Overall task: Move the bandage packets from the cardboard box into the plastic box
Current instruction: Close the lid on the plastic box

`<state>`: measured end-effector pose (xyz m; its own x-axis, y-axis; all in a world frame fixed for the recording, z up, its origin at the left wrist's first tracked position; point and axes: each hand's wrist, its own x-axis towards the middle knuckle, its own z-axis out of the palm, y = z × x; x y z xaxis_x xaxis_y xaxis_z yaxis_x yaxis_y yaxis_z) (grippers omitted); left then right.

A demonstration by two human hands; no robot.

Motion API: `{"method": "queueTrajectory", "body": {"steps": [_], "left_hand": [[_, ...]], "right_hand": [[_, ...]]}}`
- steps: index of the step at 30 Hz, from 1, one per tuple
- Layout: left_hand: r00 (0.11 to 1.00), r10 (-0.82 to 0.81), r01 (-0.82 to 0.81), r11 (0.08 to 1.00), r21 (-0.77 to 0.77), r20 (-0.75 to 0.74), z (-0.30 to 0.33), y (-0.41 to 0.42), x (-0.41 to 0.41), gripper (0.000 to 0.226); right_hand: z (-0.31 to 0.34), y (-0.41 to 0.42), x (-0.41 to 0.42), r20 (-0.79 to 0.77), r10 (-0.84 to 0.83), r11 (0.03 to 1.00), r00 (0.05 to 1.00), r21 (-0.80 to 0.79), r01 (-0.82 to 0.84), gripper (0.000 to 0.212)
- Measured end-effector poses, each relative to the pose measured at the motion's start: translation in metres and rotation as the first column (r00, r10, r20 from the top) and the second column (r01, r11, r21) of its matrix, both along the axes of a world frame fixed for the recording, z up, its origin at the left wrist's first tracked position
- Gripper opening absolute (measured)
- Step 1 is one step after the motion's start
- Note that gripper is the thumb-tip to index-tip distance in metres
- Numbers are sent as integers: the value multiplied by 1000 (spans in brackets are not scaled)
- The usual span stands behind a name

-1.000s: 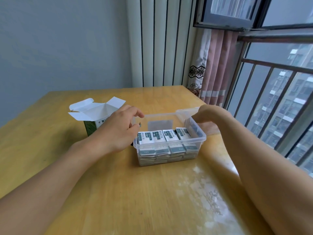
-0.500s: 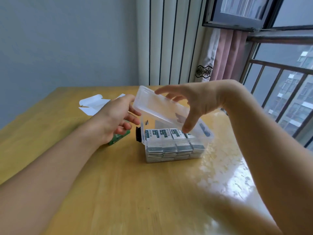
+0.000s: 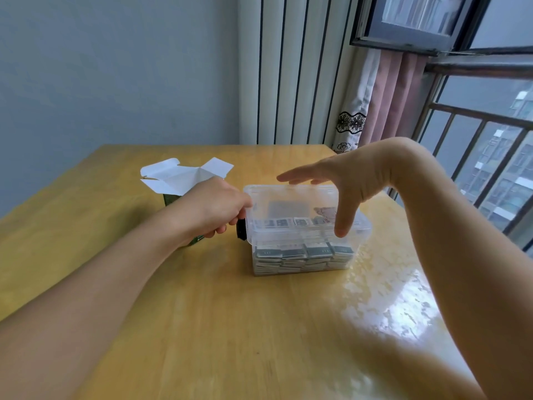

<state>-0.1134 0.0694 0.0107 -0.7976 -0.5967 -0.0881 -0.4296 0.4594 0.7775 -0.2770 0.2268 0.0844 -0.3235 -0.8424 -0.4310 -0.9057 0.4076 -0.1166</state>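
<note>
Bracing the box (image 3: 302, 255) with curled left hand (image 3: 213, 210), flat, spread right hand (image 3: 343, 183) presses lid (image 3: 291, 197) shut over packets (image 3: 291, 252).

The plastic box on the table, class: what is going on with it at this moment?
A person is closing the plastic box, which is packed with stacked bandage packets. The clear lid lies down over the box. The right hand spans the lid, fingers spread, thumb at its front edge. The left hand grips the box's left end. The cardboard box stands open behind the left hand.
</note>
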Motion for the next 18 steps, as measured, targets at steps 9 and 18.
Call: {"method": "queueTrajectory", "body": {"steps": [9,18], "left_hand": [[991,-42,44,999,-18,129,-1,-5,0,26],[962,-75,49,993,103,261,1,-8,6,44]], "right_hand": [[-4,15,-35,89,-288,931,953,-208,301,88],[-19,32,-63,511,-403,868,759,-49,493,50]]}}
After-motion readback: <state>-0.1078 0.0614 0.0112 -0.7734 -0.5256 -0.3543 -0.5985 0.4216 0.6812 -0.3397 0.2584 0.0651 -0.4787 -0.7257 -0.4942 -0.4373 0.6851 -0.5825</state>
